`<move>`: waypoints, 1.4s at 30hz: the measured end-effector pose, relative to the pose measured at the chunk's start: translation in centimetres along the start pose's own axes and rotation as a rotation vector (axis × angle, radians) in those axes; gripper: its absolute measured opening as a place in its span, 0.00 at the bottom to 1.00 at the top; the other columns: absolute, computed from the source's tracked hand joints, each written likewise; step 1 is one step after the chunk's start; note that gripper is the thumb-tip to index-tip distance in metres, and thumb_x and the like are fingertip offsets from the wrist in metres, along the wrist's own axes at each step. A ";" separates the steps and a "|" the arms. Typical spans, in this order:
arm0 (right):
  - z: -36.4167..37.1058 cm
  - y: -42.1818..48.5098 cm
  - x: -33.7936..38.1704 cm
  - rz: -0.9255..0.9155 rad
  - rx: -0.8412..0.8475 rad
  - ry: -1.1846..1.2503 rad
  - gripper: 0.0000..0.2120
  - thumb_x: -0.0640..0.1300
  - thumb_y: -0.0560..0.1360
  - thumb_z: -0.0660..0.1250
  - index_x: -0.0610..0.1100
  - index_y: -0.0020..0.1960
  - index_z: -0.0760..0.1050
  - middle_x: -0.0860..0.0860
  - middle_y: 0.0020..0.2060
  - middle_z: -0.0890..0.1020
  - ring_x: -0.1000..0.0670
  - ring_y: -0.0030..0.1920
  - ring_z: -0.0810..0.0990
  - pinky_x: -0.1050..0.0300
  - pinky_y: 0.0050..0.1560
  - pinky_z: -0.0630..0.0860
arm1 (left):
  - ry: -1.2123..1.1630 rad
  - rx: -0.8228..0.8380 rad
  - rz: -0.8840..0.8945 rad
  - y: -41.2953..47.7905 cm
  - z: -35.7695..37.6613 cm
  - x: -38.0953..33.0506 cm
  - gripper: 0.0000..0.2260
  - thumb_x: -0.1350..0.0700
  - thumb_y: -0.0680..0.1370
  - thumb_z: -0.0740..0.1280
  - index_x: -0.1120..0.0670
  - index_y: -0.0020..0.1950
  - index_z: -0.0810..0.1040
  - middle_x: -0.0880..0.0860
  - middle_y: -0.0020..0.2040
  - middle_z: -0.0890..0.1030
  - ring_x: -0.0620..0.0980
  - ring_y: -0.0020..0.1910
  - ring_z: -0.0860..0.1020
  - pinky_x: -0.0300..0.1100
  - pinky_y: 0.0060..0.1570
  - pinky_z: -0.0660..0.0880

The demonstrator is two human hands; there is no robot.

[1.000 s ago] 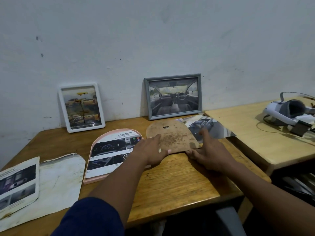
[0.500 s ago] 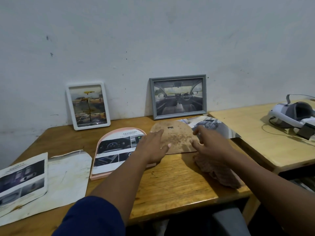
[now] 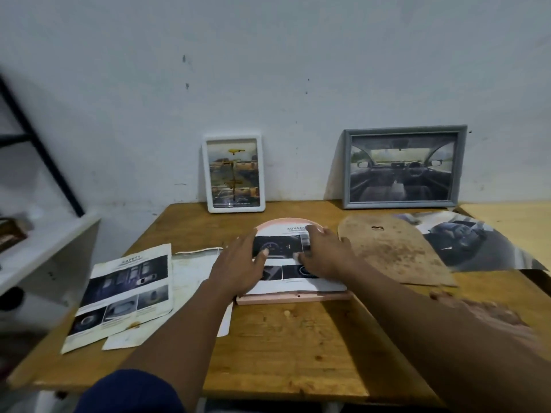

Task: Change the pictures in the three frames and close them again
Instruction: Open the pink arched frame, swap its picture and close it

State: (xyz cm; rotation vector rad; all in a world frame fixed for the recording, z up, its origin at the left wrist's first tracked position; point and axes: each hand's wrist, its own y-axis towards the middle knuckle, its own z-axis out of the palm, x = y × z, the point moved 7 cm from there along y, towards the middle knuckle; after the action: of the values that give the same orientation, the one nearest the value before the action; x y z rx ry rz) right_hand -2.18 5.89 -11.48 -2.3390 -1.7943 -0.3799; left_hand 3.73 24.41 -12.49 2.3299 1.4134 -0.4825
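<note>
Both hands lie on the arch-shaped pink frame (image 3: 293, 297), which rests flat on the tabletop (image 3: 298, 347) with a printed picture (image 3: 283, 248) of car dashboards laid in it. The left hand (image 3: 238, 271) rests on the picture's left side with fingers straight and relaxed, thumb reaching over the print, gripping nothing. The right hand (image 3: 326, 253) is spread on the picture's right side, fingers loosely extended and pressing down on the paper, also holding nothing. Just to the right of the right hand, the brown arched backing board (image 3: 396, 254) lies flat, apart from the frame, and past it is a loose car photo (image 3: 465, 242). Beyond the left hand a white frame (image 3: 233, 174) leans upright against the wall; beyond and to the right of the right hand a grey frame (image 3: 404, 166) leans the same way. To the left of the left hand lie a white sheet (image 3: 193, 272) and, overlapping it, a printed safety sheet (image 3: 125, 290).
</note>
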 end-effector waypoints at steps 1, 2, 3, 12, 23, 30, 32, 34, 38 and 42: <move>0.3 -0.1 0.2 -0.004 -0.020 -0.008 0.36 0.60 0.78 0.64 0.49 0.79 0.53 0.46 0.77 0.63 0.42 0.78 0.57 0.36 0.75 0.54 | -0.028 -0.011 0.003 -0.1 0.1 0.1 0.27 0.41 0.84 0.58 0.48 0.81 0.59 0.52 0.77 0.69 0.55 0.75 0.68 0.57 0.70 0.70; 0.5 -0.1 0.3 -0.005 -0.046 -0.006 0.36 0.59 0.78 0.64 0.48 0.79 0.53 0.47 0.77 0.63 0.42 0.78 0.56 0.35 0.74 0.52 | -0.050 -0.019 0.003 -0.2 0.2 0.0 0.26 0.41 0.84 0.57 0.48 0.81 0.59 0.51 0.77 0.69 0.54 0.74 0.68 0.57 0.70 0.71; 0.5 -0.2 0.4 0.000 -0.069 0.007 0.36 0.58 0.78 0.65 0.48 0.79 0.54 0.47 0.77 0.64 0.42 0.78 0.57 0.35 0.74 0.52 | -0.060 -0.021 -0.001 -0.2 0.2 0.0 0.26 0.42 0.84 0.57 0.48 0.81 0.59 0.51 0.78 0.68 0.54 0.75 0.68 0.57 0.70 0.71; -3.4 -2.0 3.2 -0.161 -0.394 0.120 0.31 0.42 0.75 0.71 0.53 0.73 0.60 0.47 0.65 0.78 0.44 0.59 0.78 0.48 0.53 0.76 | -0.031 -0.068 0.087 -0.4 -0.5 -0.8 0.26 0.44 0.84 0.58 0.48 0.81 0.58 0.51 0.78 0.68 0.55 0.74 0.67 0.55 0.70 0.69; -14.9 -3.5 -7.3 -0.083 -0.551 0.421 0.22 0.43 0.73 0.75 0.51 0.64 0.72 0.51 0.60 0.80 0.51 0.57 0.79 0.49 0.59 0.79 | -0.347 -0.280 0.299 2.5 -1.1 -14.0 0.32 0.52 0.73 0.78 0.52 0.75 0.71 0.50 0.77 0.66 0.49 0.73 0.67 0.42 0.70 0.67; -19.2 -7.0 -22.4 0.162 -0.538 0.227 0.24 0.41 0.72 0.76 0.48 0.65 0.73 0.45 0.62 0.80 0.43 0.58 0.80 0.47 0.55 0.80 | -0.455 -0.049 0.416 4.2 9.3 -26.8 0.28 0.61 0.76 0.75 0.46 0.74 0.73 0.44 0.82 0.56 0.50 0.78 0.63 0.42 0.67 0.72; -19.5 -7.5 -25.9 0.223 -0.504 0.169 0.24 0.40 0.72 0.75 0.48 0.66 0.73 0.45 0.63 0.79 0.43 0.57 0.80 0.51 0.51 0.79 | -0.531 0.044 0.388 4.2 12.3 -29.5 0.29 0.64 0.76 0.74 0.45 0.73 0.73 0.40 0.81 0.55 0.51 0.78 0.62 0.51 0.67 0.75; -19.2 -7.4 -28.8 0.269 -0.466 0.105 0.25 0.40 0.72 0.75 0.48 0.67 0.73 0.45 0.63 0.79 0.43 0.56 0.80 0.52 0.50 0.77 | -0.492 0.061 0.393 4.3 14.4 -31.5 0.28 0.62 0.76 0.74 0.43 0.72 0.73 0.41 0.80 0.59 0.53 0.75 0.66 0.55 0.63 0.78; -17.0 -6.4 -33.0 0.320 -0.303 -0.002 0.23 0.43 0.73 0.74 0.49 0.67 0.73 0.44 0.63 0.80 0.43 0.56 0.79 0.54 0.46 0.76 | -0.210 0.147 0.471 4.6 17.8 -33.3 0.18 0.51 0.77 0.73 0.46 0.66 0.77 0.48 0.66 0.75 0.55 0.63 0.72 0.55 0.59 0.76; -13.2 -5.5 -33.6 0.303 -0.139 -0.142 0.20 0.57 0.75 0.70 0.53 0.65 0.76 0.47 0.65 0.78 0.44 0.66 0.72 0.43 0.63 0.68 | 0.086 0.123 0.501 4.9 18.6 -32.6 0.17 0.39 0.79 0.63 0.45 0.63 0.80 0.47 0.60 0.79 0.57 0.61 0.69 0.55 0.57 0.72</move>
State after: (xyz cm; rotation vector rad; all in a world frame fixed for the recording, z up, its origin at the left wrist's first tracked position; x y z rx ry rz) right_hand -16.92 -27.38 -9.12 -2.7440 -1.4738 -0.3096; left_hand -7.99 -11.60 -12.77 2.7054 0.7963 -0.3297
